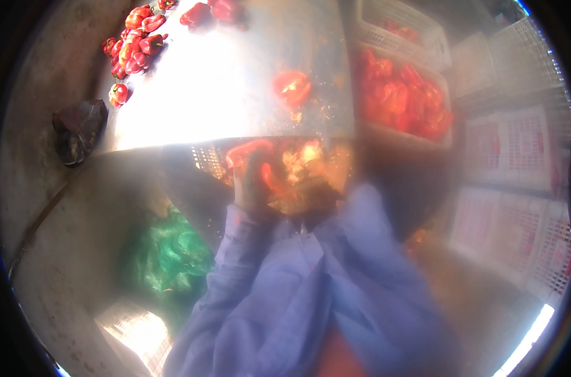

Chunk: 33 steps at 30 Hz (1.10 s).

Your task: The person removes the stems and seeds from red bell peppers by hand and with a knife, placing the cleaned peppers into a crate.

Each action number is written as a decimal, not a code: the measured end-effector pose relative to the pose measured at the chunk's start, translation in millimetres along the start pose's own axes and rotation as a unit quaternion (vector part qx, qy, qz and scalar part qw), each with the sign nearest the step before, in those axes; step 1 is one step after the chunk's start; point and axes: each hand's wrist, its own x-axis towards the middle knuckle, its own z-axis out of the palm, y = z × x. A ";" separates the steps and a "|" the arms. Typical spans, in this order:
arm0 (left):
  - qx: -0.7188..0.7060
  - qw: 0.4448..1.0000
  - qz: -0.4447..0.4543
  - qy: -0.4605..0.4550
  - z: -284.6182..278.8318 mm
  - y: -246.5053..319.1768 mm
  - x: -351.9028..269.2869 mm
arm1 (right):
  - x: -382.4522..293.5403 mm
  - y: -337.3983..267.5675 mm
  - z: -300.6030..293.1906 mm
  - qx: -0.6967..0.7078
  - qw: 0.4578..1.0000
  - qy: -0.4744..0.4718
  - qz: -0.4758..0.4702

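Note:
Haze and glare blur much of the view. My left hand [251, 175] is over a perforated crate [208, 159] at the table's near edge, its fingers around a red bell pepper [244, 151]. Beside it, an orange-brown blur [336, 162] past the end of my right sleeve [368, 200] seems to be my right hand, but its fingers and anything in them are not clear. Pale yellowish pepper scraps [295, 162] lie between the two. A single red bell pepper [292, 88] rests on the metal tabletop [330, 42], just beyond the crate.
Several red bell peppers [133, 47] are heaped on the table's far left. A white crate full of red peppers [403, 96] stands right of the table, with stacked white crates [507, 146] farther right. Green mesh [174, 254] and a dark bag [80, 129] lie on the left.

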 end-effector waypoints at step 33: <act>-0.054 0.977 -0.179 0.106 92.9 44.1 78.3 | 121.8 -4.0 18.0 0.363 0.927 -0.056 0.083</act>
